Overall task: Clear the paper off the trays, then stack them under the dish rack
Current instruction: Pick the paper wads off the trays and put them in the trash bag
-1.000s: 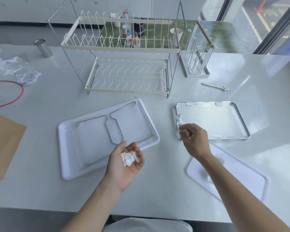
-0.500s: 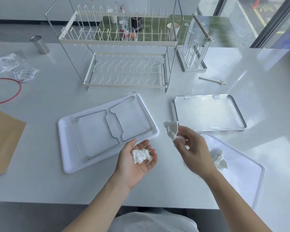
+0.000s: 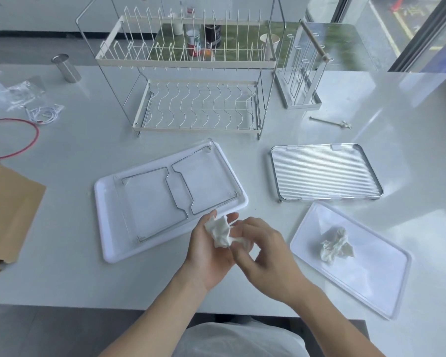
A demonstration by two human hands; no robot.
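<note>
My left hand [image 3: 207, 256] lies palm up near the table's front edge, cupping crumpled white paper [image 3: 220, 231]. My right hand [image 3: 264, 249] meets it from the right, fingers pinching the same paper wad. A large white tray [image 3: 106, 222] with a wire frame in it lies to the left. A ribbed metal tray [image 3: 325, 173] sits on the right. Below that, a smaller white tray [image 3: 371, 279] holds another crumpled paper [image 3: 336, 246]. The two-tier wire dish rack [image 3: 191, 63] stands at the back.
A cup holder rack [image 3: 303, 81] stands right of the dish rack, with a small metal tool [image 3: 330, 122] near it. At the left are a metal cup [image 3: 65, 67], plastic bags [image 3: 29, 96], a red cord loop [image 3: 13, 137] and a brown paper bag [image 3: 8, 212].
My right hand carried a paper piece from beside the metal tray over to my left palm. Both hands now meet on the wad. The camera tilted down a little.
</note>
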